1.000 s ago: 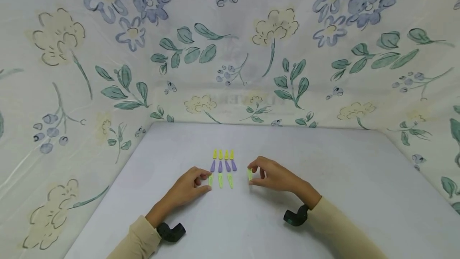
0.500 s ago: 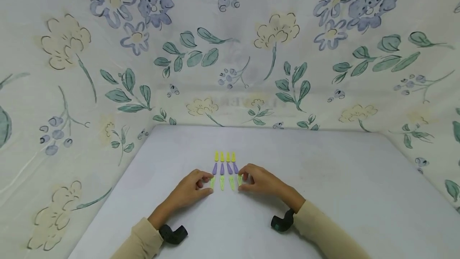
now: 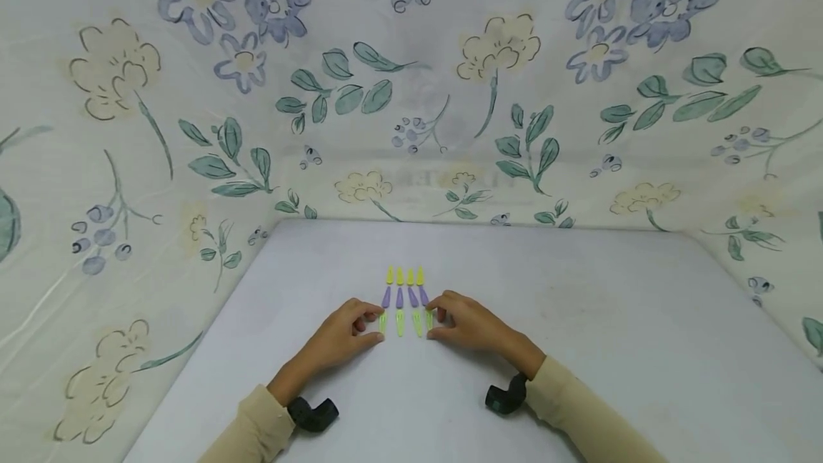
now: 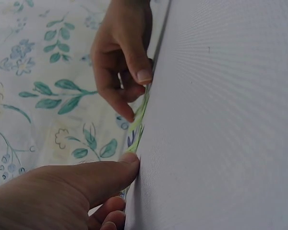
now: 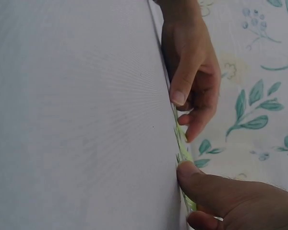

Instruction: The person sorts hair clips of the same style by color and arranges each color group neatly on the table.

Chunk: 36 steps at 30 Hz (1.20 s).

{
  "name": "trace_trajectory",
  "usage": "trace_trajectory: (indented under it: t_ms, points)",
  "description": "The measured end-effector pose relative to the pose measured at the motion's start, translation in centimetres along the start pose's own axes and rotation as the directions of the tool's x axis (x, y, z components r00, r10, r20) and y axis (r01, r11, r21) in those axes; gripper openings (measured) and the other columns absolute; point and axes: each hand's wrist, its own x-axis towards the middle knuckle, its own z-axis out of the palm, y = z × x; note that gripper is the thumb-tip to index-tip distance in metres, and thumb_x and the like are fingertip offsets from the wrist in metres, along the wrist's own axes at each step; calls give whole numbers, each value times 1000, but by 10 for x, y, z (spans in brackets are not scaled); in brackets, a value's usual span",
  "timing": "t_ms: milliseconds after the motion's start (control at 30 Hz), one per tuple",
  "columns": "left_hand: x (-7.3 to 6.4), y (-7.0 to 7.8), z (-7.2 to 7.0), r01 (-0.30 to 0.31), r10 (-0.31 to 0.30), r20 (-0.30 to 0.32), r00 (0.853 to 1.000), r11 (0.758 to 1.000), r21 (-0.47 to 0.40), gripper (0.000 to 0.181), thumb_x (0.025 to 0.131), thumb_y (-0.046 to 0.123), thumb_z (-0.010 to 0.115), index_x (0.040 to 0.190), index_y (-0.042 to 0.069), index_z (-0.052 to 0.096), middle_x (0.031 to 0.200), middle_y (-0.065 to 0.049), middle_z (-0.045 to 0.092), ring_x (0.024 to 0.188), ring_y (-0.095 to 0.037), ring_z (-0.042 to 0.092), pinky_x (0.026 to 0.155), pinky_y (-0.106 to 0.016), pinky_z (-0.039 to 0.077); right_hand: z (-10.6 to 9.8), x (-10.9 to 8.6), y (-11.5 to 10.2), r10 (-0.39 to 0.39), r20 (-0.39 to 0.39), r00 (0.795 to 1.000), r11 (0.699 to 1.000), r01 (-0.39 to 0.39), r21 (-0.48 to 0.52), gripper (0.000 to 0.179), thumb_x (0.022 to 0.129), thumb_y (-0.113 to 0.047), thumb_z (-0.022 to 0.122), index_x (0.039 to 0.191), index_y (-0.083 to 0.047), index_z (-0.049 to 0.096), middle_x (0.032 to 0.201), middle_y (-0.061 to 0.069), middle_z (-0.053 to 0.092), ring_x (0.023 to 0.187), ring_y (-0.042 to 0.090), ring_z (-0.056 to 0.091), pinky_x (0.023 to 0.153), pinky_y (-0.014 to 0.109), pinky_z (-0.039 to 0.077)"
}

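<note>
Small snap hair clips lie in three rows on the white table, in the middle of the head view. Yellow clips (image 3: pixel 400 277) form the far row and purple clips (image 3: pixel 400 298) the middle one. Nearest is a row of light green clips (image 3: pixel 400 323). My left hand (image 3: pixel 341 333) holds the leftmost green hair clip (image 3: pixel 382 324) by its ends, between thumb and forefinger. At the row's other end, my right hand (image 3: pixel 474 325) pinches the rightmost green hair clip (image 3: pixel 429 320) likewise. In both wrist views the thumbs and fingers partly hide the clips.
The white tabletop (image 3: pixel 579 320) spreads out around the clips. A flower-printed sheet (image 3: pixel 437 91) stands behind the table and along its sides. A black curved device sits at each wrist, the left device (image 3: pixel 313 414) and the right device (image 3: pixel 506 396).
My right hand has moved left with its green hair clip, bringing it to the right end of the green row. My left hand stays at the leftmost green clip.
</note>
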Motion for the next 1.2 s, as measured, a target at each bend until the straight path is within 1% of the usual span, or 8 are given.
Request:
trace_trajectory:
  t_ms: [167, 433, 567, 700, 833, 1200]
  points:
    - [0, 0, 1, -7, 7, 0, 1000, 1000, 0, 43, 86, 23, 80, 126, 16, 66, 105, 4, 60, 85, -8, 51, 73, -22, 45, 1, -1, 0, 6, 1, 1000, 1000, -6, -2, 42, 87, -31, 78, 122, -10, 67, 93, -4, 60, 73, 6, 47, 66, 20, 42]
    - [-5, 2, 3, 29, -29, 14, 999, 1000, 5, 43, 86, 24, 80, 126, 17, 66, 103, 6, 59, 84, -8, 50, 72, -22, 44, 6, -4, 0, 26, 19, 999, 1000, -26, 0, 44, 87, -34, 78, 123, -11, 67, 93, -7, 57, 73, 5, 47, 65, 20, 42]
    - [-3, 4, 3, 25, -25, 6, 1000, 1000, -5, 43, 86, 24, 79, 127, 18, 66, 104, 6, 59, 85, -9, 51, 73, -22, 45, 3, -4, 0, 37, 14, 999, 999, -36, -10, 45, 87, -34, 78, 125, -12, 66, 93, -8, 57, 74, 6, 47, 65, 20, 43]
    - [-2, 4, 1, 29, -29, -3, 1000, 1000, 0, 43, 86, 24, 80, 126, 18, 66, 104, 6, 59, 85, -9, 51, 72, -22, 44, 3, -2, 0, 13, 4, 1000, 1000, -13, -26, 45, 87, -34, 78, 124, -12, 66, 93, -8, 57, 73, 4, 46, 65, 19, 42]
    - [-2, 3, 1, 27, -27, 1, 1000, 1000, 1, 43, 86, 24, 80, 126, 19, 66, 104, 6, 59, 85, -9, 50, 72, -22, 44, 3, -2, 0, 2, 2, 1000, 999, -2, -33, 45, 87, -34, 78, 124, -11, 66, 93, -8, 57, 72, 4, 45, 64, 19, 41]
    - [-4, 6, -1, 14, -14, 3, 1000, 1000, 3, 44, 86, 23, 79, 128, 17, 66, 103, 5, 58, 84, -8, 50, 71, -22, 44, 2, -3, -1, 16, 4, 1000, 1000, -15, -26, 46, 88, -35, 77, 127, -13, 64, 94, -9, 57, 73, 5, 46, 64, 19, 42]
